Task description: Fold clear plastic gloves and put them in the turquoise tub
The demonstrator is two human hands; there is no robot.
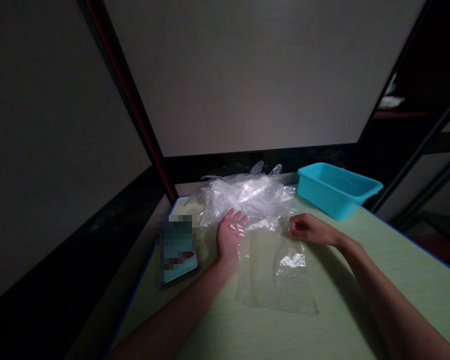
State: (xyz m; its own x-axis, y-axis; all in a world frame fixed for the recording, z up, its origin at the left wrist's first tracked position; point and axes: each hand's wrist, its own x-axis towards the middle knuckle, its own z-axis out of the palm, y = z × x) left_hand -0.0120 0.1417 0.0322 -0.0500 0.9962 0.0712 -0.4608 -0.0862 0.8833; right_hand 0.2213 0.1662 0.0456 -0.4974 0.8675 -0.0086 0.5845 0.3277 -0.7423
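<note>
A clear plastic bag (275, 272) lies spread on the pale green table, its lower edge toward me. My right hand (303, 227) is closed at the bag's upper right, with the fingertips pinching the thin film. At its upper left, my left hand (230, 235) has its fingers stretched out and apart, palm turned toward the bag and touching or very near the film. Just beyond both hands rests a crumpled heap of clear plastic bags (243, 195). Where the single bag ends and the heap begins, I cannot tell.
At the back right of the table (375, 265) stands a turquoise plastic basin (322, 195). A phone or tablet (178, 250), its screen partly blurred out, lies near the left edge. Pale panels (255, 75) rise behind the table, with dark shelving on the right.
</note>
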